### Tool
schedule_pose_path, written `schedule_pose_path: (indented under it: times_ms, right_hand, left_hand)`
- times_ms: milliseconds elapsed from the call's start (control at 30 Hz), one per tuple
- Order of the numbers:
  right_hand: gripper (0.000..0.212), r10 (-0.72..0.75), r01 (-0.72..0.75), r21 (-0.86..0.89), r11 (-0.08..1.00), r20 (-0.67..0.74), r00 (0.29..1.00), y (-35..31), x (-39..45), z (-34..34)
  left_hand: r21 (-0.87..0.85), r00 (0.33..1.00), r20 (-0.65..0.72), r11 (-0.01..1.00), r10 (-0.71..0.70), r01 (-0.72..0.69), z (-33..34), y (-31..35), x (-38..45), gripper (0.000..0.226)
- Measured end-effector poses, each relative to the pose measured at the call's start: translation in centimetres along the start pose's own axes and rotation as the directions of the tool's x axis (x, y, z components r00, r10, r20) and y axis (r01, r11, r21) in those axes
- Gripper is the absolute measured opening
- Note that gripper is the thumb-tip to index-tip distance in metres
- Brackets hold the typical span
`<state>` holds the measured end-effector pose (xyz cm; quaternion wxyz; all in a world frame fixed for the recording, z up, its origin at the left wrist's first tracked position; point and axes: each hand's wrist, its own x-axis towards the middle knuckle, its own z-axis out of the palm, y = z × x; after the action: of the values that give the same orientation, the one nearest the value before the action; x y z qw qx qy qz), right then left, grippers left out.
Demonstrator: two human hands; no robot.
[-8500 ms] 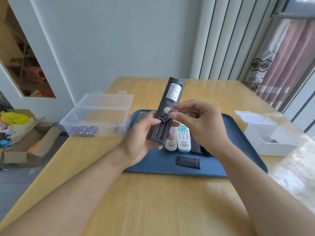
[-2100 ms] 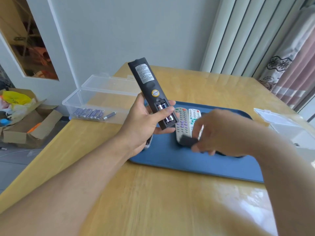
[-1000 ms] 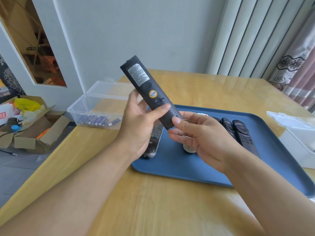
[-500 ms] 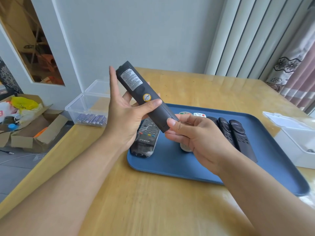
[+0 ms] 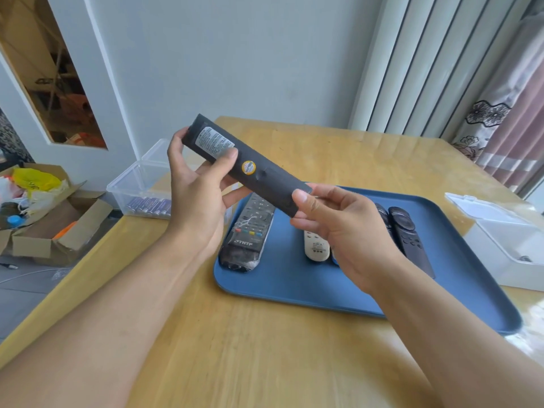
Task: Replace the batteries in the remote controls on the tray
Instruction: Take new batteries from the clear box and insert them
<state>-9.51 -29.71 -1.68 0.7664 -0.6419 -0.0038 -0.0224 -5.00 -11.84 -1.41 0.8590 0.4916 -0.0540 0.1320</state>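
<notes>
A long black remote [image 5: 259, 175] is held back side up above the blue tray [image 5: 282, 278], its battery cover closed, a white label and a yellow sticker showing. My left hand [image 5: 197, 201] grips its far end and my right hand [image 5: 332, 228] pinches its near end. On the tray lie a black plastic-wrapped remote [image 5: 248, 234], a white remote [image 5: 316, 247] partly hidden by my right hand, and two slim black remotes [image 5: 404, 231].
A clear lidded box [image 5: 141, 187] holding several purple batteries [image 5: 148, 206] stands left of the tray. A white open box [image 5: 506, 245] sits at the right table edge. A cardboard box [image 5: 56, 228] with clutter is on the floor at left.
The battery cover went onto the black remote, which is now closed. My left hand slid up to the remote's far end and the remote tilted flatter; my right hand stays on the near end.
</notes>
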Motion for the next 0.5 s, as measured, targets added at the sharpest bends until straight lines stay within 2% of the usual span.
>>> schedule_pose_path:
  times_ms: [67, 133, 167, 233, 300, 333, 400, 500]
  right_hand:
    - [0.039, -0.066, 0.070, 0.140, 0.988, -0.034, 0.997, -0.4, 0.2, -0.1]
    - [0.015, -0.146, 0.176, 0.217, 0.960, -0.149, 0.978, -0.9, 0.4, -0.4]
    - [0.010, -0.217, 0.259, 0.172, 0.950, -0.231, 0.949, -1.3, 0.4, -0.7]
    - [0.011, -0.416, 0.415, -0.073, 0.907, -0.320, 0.851, -1.9, 0.2, -1.2]
    - [0.017, -0.573, 0.454, -0.394, 0.799, -0.270, 0.773, -2.0, 0.0, -1.5]
    - [0.020, -0.610, 0.447, -0.507, 0.737, -0.213, 0.763, -1.7, -0.1, -1.5]
    - [0.024, -0.647, 0.445, -0.647, 0.619, -0.100, 0.756, -0.9, -0.3, -1.2]
    - [0.026, -0.667, 0.472, -0.756, 0.453, 0.064, 0.742, 0.3, -0.4, -0.6]
  left_hand:
    - [0.011, 1.000, 0.003, 1.000, -0.006, 0.006, 0.2, -0.1, -0.1, 0.055]
    - [0.068, 0.999, -0.019, 0.997, -0.030, 0.031, 0.2, -0.3, 0.1, 0.045]
    - [0.115, 0.998, -0.033, 0.992, -0.052, 0.056, 0.2, -0.3, 0.1, 0.040]
    - [0.337, 0.999, -0.024, 0.941, -0.035, 0.041, -0.2, -0.7, 0.2, 0.039]
    - [0.625, 0.992, 0.116, 0.774, 0.038, -0.103, -0.3, -1.3, -0.2, 0.045]
    - [0.699, 0.977, 0.208, 0.693, 0.039, -0.176, -0.2, -1.5, -0.7, 0.049]
    - [0.766, 0.939, 0.343, 0.584, -0.017, -0.269, -0.1, -2.1, -1.6, 0.060]
    - [0.849, 0.920, 0.367, 0.451, -0.134, -0.273, -0.3, -2.5, -2.1, 0.072]
